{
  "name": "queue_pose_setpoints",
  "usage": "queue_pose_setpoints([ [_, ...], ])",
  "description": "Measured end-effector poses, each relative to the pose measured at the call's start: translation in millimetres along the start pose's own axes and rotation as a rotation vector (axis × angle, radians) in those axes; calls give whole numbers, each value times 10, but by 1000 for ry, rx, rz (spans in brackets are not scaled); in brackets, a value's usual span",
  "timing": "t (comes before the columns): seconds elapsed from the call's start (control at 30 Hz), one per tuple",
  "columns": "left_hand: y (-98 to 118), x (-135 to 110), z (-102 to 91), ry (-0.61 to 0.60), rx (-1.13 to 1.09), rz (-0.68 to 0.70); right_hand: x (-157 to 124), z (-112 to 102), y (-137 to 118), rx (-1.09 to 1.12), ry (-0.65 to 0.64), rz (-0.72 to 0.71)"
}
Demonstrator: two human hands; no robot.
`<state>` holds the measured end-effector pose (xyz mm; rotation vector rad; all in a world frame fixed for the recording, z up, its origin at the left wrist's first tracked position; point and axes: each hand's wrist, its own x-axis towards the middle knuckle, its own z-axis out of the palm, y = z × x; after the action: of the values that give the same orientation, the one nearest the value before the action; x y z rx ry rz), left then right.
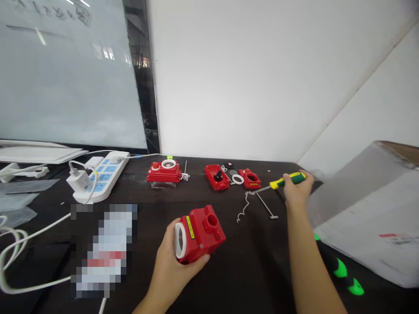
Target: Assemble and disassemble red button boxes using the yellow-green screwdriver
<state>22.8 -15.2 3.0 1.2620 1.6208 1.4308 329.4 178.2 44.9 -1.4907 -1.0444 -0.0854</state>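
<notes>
- The left hand (178, 274) cradles a red box (204, 234) from below, fingers closed around it, and the box's white ring (180, 240) points left, off the table (248, 279)!
- The right hand (297, 188) grips a screwdriver (288, 181) tightly by its green-and-yellow handle, out over the table.
- The screwdriver's metal tip sits right by a curly wire (245, 207), and a thin metal pin (266, 206) lies just beside that wire.
- Farther along the table, a closed red box (163, 172) stands near a small wire spring (185, 175).
- Next come an open red case (216, 177), a white ring (237, 179) and a red frame (249, 178).
- Over on the left, a white power strip (104, 176) holds a plugged-in charger (78, 181).
- On the right, a large grey parcel (366, 213) sits by the right arm.
</notes>
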Motion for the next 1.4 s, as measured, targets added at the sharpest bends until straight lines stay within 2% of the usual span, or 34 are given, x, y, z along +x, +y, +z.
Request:
queue_pose_setpoints([
  [0.13,-5,2,0,-1,11,9,7,-19,141,-51,64,62],
  [0.3,-24,3,0,-5,27,12,-12,-69,45,-41,68,14],
  [0.37,-32,0,-1,-5,37,30,-11,-67,-31,17,28,-24],
  [0.53,-45,-25,-9,-25,85,140,-47,-28,-214,195,-166,-138],
  [0.7,-65,-48,-23,-72,153,210,-151,-13,-332,190,-280,-196],
  [0.83,-97,-38,-47,-74,255,330,-166,-36,-378,148,-334,-223],
  [1.0,-103,0,-117,-61,518,636,-136,-45,-374,142,-352,-213],
  [1.07,-91,11,-141,-88,605,689,-137,-43,-364,132,-364,-207],
  [1.2,-72,28,-145,-157,687,602,-155,-34,-348,102,-400,-198],
  [1.3,-48,49,-103,-225,685,496,-156,-20,-326,90,-430,-198],
  [1.4,-19,88,-47,-273,702,453,-143,-9,-292,90,-445,-193],
])
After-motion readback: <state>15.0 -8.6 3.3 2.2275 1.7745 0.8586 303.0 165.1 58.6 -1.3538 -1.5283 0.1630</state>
